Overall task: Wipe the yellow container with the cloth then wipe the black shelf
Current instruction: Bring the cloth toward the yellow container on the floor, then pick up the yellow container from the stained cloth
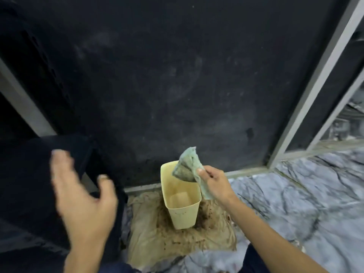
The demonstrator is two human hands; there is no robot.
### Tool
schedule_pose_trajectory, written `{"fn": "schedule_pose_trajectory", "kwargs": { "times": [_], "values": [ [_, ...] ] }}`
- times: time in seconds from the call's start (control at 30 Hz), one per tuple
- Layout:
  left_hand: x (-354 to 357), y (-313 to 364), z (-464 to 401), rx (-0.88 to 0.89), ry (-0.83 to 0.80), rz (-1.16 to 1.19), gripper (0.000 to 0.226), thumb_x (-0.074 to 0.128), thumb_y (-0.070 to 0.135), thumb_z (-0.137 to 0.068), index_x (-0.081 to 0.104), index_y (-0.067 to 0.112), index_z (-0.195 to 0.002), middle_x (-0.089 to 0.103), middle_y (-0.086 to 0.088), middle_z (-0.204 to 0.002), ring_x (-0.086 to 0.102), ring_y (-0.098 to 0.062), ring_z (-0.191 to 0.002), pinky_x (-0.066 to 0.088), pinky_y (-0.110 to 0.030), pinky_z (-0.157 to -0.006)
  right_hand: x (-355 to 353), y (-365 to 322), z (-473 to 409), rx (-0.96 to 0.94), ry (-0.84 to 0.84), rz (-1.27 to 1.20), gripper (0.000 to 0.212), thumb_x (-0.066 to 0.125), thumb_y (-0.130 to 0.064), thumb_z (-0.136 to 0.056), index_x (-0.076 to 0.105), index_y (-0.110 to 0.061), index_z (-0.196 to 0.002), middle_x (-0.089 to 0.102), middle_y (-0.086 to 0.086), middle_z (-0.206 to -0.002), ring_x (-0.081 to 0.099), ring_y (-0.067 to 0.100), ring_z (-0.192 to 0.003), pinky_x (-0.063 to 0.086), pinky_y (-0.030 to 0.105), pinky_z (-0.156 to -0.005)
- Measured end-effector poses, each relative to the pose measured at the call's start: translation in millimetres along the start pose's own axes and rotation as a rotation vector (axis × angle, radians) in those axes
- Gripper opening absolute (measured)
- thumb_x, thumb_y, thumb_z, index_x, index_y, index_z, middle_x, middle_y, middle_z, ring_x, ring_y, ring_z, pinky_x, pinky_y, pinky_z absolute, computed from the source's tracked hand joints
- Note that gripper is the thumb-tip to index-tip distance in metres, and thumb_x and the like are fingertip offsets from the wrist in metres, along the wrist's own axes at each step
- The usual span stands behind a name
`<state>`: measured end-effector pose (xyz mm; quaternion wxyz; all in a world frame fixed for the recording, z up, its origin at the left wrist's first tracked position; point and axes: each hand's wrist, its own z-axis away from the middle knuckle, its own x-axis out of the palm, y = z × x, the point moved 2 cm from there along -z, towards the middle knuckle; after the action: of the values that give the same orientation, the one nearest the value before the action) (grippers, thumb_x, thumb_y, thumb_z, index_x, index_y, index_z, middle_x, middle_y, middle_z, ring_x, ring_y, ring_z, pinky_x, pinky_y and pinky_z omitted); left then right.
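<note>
**Cloth right over the tub, wipe looks next**

So the right hand (213, 183) pinches a grubby green cloth (189, 167) just above the open mouth of the yellow container (182, 209), which sits straight below and a touch left. It stands upright on a stained rag (157, 233) on the marble floor (305, 203), long axis vertical, and looks empty. The left hand (82, 196) is spread wide, holding nothing, blurred, off to the left. The right is clearly nearer. The black shelf (157, 75) rises just behind.

Open yellow container (182, 201) stands upright; grimy pale-green cloth (188, 166) above its rim; black shelf (157, 75) looks dusty.
</note>
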<state>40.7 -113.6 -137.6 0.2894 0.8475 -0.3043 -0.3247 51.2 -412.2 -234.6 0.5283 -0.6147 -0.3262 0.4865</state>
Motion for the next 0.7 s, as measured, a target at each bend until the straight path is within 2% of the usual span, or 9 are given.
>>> {"fn": "schedule_pose_trajectory", "kwargs": {
  "times": [0.07, 0.17, 0.3, 0.37, 0.43, 0.5, 0.57, 0.63, 0.7],
  "values": [
    [65, 13, 36, -0.143, -0.367, 0.012, 0.072, 0.063, 0.017, -0.097, 0.031, 0.01, -0.161, 0.035, -0.012, -0.168, 0.038, -0.028, -0.153, 0.03, -0.047, -0.127, -28, 18, -9, 0.057, 0.044, -0.037, 0.024, 0.057, -0.028, -0.1, 0.072, -0.014, -0.087, 0.071, 0.016, -0.087, 0.063, 0.016, -0.077, 0.054, 0.04, -0.073],
    [174, 10, 82, -0.489, -0.897, 0.044, 0.082, 0.06, 0.044, -0.099, 0.016, 0.023, -0.166, 0.023, -0.001, -0.174, 0.031, -0.022, -0.157, 0.025, -0.046, -0.129, -61, 48, -26, 0.084, 0.092, -0.059, 0.023, 0.057, -0.032, -0.099, 0.073, -0.021, -0.087, 0.073, 0.014, -0.091, 0.067, 0.025, -0.082, 0.055, 0.043, -0.079],
    [289, -30, 130, -0.589, -1.222, -0.053, 0.105, 0.061, 0.06, -0.092, -0.001, 0.02, -0.167, 0.013, 0.0, -0.176, 0.022, -0.025, -0.16, 0.024, -0.038, -0.128, -76, 102, -40, 0.117, 0.143, -0.126, 0.033, 0.056, -0.029, -0.1, 0.066, -0.022, -0.07, 0.062, 0.002, -0.064, 0.056, 0.023, -0.064, 0.048, 0.03, -0.062],
    [317, -45, 144, -0.62, -1.324, -0.148, 0.109, 0.066, 0.057, -0.09, 0.0, 0.018, -0.167, 0.029, -0.003, -0.172, 0.034, -0.028, -0.155, 0.032, -0.037, -0.125, -74, 136, -37, 0.179, 0.165, -0.23, 0.033, 0.059, -0.033, -0.097, 0.065, -0.013, -0.072, 0.055, 0.015, -0.064, 0.051, 0.021, -0.063, 0.043, 0.032, -0.062],
    [329, -54, 151, -0.705, -1.39, -0.179, 0.093, 0.068, 0.038, -0.092, 0.014, 0.019, -0.166, 0.051, -0.002, -0.152, 0.051, -0.028, -0.136, 0.04, -0.034, -0.114, -69, 168, -35, 0.247, 0.189, -0.344, 0.038, 0.061, -0.037, -0.094, 0.066, 0.0, -0.086, 0.057, 0.029, -0.079, 0.054, 0.022, -0.075, 0.044, 0.038, -0.071],
    [330, -58, 153, -0.712, -1.433, -0.178, 0.071, 0.061, 0.017, -0.092, 0.033, 0.022, -0.158, 0.054, 0.004, -0.127, 0.05, -0.021, -0.115, 0.042, -0.031, -0.103, -60, 195, -35, 0.345, 0.205, -0.44, 0.031, 0.061, -0.034, -0.094, 0.073, -0.005, -0.093, 0.071, 0.015, -0.087, 0.065, 0.023, -0.09, 0.048, 0.041, -0.085],
    [323, -62, 154, -0.672, -1.453, -0.185, 0.071, 0.052, 0.006, -0.093, 0.031, 0.025, -0.158, 0.051, 0.005, -0.134, 0.049, -0.021, -0.122, 0.04, -0.03, -0.102, -47, 209, -34, 0.44, 0.216, -0.545, 0.024, 0.06, -0.027, -0.097, 0.079, -0.013, -0.095, 0.078, 0.009, -0.103, 0.071, 0.027, -0.102, 0.051, 0.046, -0.097],
    [307, -61, 148, -0.664, -1.442, -0.18, 0.075, 0.05, 0.002, -0.095, 0.026, 0.029, -0.161, 0.045, 0.004, -0.154, 0.042, -0.024, -0.143, 0.036, -0.033, -0.114, -37, 212, -35, 0.495, 0.241, -0.649, 0.024, 0.059, -0.021, -0.097, 0.078, -0.007, -0.095, 0.075, 0.022, -0.108, 0.07, 0.033, -0.104, 0.05, 0.054, -0.101],
    [285, -67, 139, -0.701, -1.431, -0.173, 0.071, 0.051, -0.002, -0.097, 0.034, 0.033, -0.157, 0.047, 0.007, -0.152, 0.044, -0.02, -0.14, 0.035, -0.032, -0.115, -30, 209, -37, 0.492, 0.279, -0.696, 0.023, 0.06, -0.021, -0.097, 0.077, -0.005, -0.097, 0.072, 0.027, -0.11, 0.068, 0.037, -0.106, 0.048, 0.054, -0.103]
  ]
}}
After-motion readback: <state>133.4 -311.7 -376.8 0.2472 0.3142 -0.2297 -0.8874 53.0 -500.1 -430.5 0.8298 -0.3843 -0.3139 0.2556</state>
